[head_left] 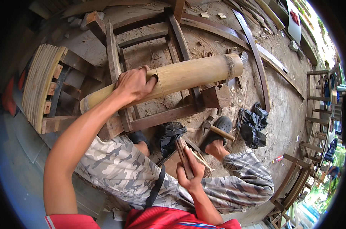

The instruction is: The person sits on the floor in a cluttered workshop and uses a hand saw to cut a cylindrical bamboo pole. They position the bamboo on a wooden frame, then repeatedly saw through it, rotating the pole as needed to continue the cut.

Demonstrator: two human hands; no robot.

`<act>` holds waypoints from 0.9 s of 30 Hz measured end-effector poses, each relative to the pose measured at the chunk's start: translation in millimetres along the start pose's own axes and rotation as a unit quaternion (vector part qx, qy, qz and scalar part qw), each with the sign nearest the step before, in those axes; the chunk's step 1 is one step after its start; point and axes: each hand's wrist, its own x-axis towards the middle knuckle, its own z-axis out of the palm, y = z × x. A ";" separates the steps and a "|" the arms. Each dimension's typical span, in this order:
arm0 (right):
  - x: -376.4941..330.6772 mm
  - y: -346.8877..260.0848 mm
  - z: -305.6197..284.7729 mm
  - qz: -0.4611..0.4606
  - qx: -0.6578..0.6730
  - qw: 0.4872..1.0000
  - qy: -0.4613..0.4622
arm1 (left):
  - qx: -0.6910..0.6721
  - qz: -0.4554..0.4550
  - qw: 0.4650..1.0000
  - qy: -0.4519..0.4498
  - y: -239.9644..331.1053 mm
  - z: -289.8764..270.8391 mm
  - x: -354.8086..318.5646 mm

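A thick bamboo pole (192,76) lies slanting across a low wooden frame (157,118), its right end higher in the picture. My left hand (136,84) is clamped over the pole left of its middle, thumb beside a dark notch. In my right hand (191,168), close to my lap, is the wooden handle of what looks like a saw (183,158). Its thin blade, seen edge-on, runs up toward the pole just right of my left hand. Whether the blade has cut into the bamboo I cannot tell.
A hammer (217,129) rests by my shoe (221,128). Black plastic bags (253,124) lie nearby. To the left stands a slatted bamboo seat (43,84). Long boards (255,57) and scraps litter the dirt floor; wooden frames (318,99) line the right side.
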 end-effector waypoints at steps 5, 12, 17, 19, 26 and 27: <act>11.1 3.9 9.9 -0.014 0.023 1.000 0.010 | 0.010 -0.016 0.999 -0.025 7.4 -3.2 2.6; 38.6 11.0 13.5 -0.007 0.048 0.999 0.002 | 0.007 -0.046 0.997 -0.055 5.3 -4.6 4.7; -8.2 13.3 -0.5 -0.030 0.038 0.998 0.033 | 0.020 -0.004 1.000 -0.001 -4.6 4.2 3.6; 16.9 10.0 13.1 -0.003 0.050 0.998 0.024 | 0.018 -0.010 1.000 -0.003 -0.5 4.1 3.0; 61.0 15.3 28.8 0.008 0.074 0.997 0.015 | 0.025 -0.033 0.999 -0.032 5.8 -0.1 3.7; 40.4 16.3 20.1 0.012 0.064 0.998 0.008 | 0.019 -0.034 0.999 -0.030 5.7 -0.8 3.5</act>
